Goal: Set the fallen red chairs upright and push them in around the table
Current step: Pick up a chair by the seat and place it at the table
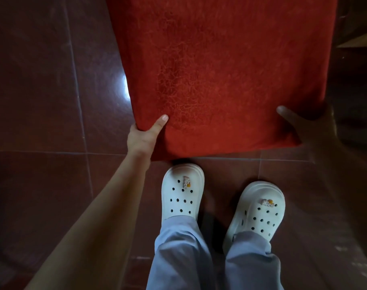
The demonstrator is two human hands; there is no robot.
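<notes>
Nearest, one bare left forearm (pixel 90 216), slanting up from the lower left corner, beside two pale blue trouser legs (pixel 178 258) at the bottom edge. Below the hems, two white clogs (pixel 181 193) with round holes, one small charm on each, both flat on a floor (pixel 42 91) of dark reddish tiles. Just past the toe of the left one, the near edge of one red chair (pixel 230 70): a single padded panel with a crackled surface, filling the upper middle of the view; seat or back, cannot tell; legs out of sight. Left hand (pixel 143 137) clamped on the near left corner, one thumb (pixel 161 120) laid on top, fingers tucked under the edge and hidden. Right hand (pixel 308 130), deep in shadow, clamped on the near right corner the same way, thumb on top, other fingers hidden behind the edge. One bright glare spot (pixel 126 84) on the tiles at the panel's left edge. One pale wooden piece (pixel 364 41) at the upper right edge, apart from the chair, too little visible to name
</notes>
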